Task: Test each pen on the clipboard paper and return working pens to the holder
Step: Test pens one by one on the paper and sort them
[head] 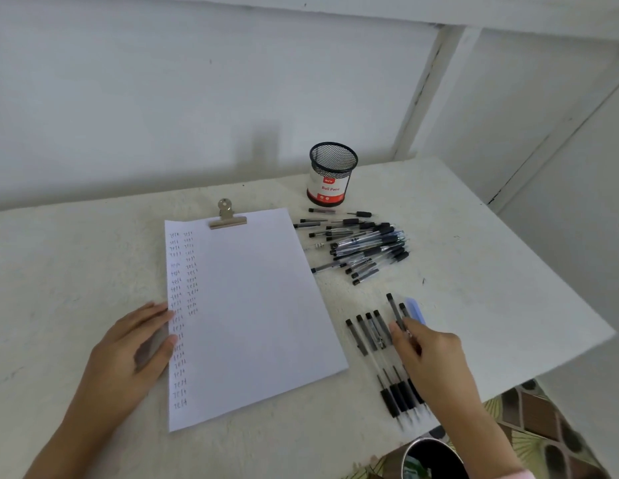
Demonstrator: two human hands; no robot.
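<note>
White table (474, 236), holder (330, 181) labelled "Ball Pens", left grip (135, 344) released on paper (252, 305), right grip (429, 354) grasping pen (393, 307)

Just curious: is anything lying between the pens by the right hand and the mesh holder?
Yes. A loose pile of pens lies between that row and the holder; a lifted pen could likely pass above.

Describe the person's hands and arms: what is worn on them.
The left hand and right hand are bare: no gloves, rings or watch show. The left forearm is uncovered. A pale pink sleeve shows on the right arm at the bottom edge.
</note>
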